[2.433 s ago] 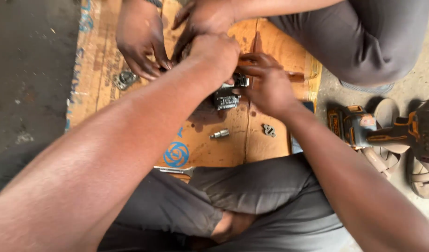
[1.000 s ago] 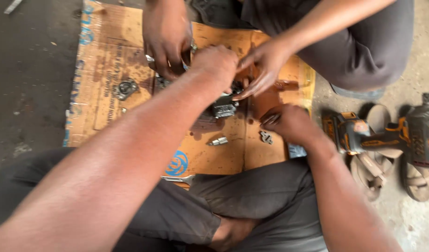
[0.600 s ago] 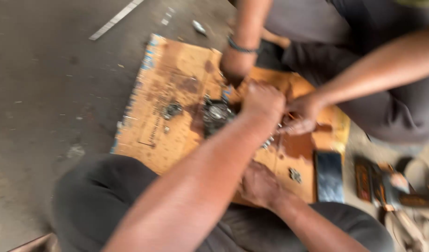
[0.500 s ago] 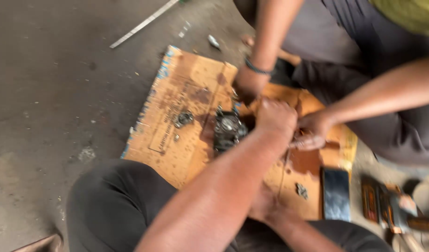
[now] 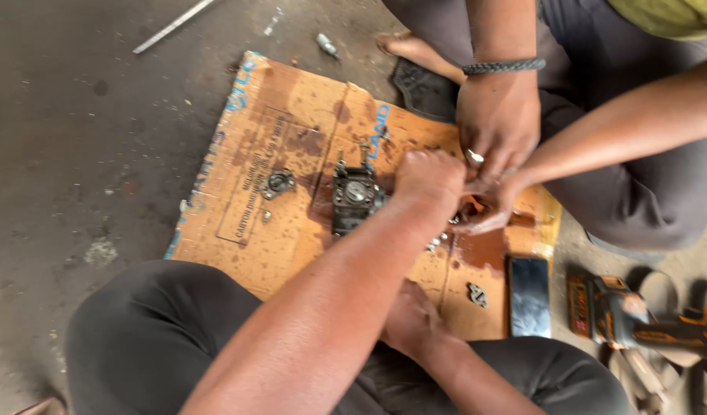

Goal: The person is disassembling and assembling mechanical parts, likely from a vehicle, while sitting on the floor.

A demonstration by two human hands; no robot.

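Mostly the left hand (image 5: 429,178) hides its grip beside the metal block (image 5: 352,198).

Left hand (image 5: 429,178) fisted just right of carburetor (image 5: 353,196) on cardboard (image 5: 253,230). Right hand (image 5: 411,319) rests at cardboard's near edge. Co-worker's hands (image 5: 496,127) touch the left hand. Phone (image 5: 529,296), drill (image 5: 607,311) right of cardboard.

A repair workshop is shown by the dirty concrete floor (image 5: 77,138), an oil-stained cardboard sheet (image 5: 292,131), a small metal engine part (image 5: 353,196) and an orange power drill (image 5: 622,315).
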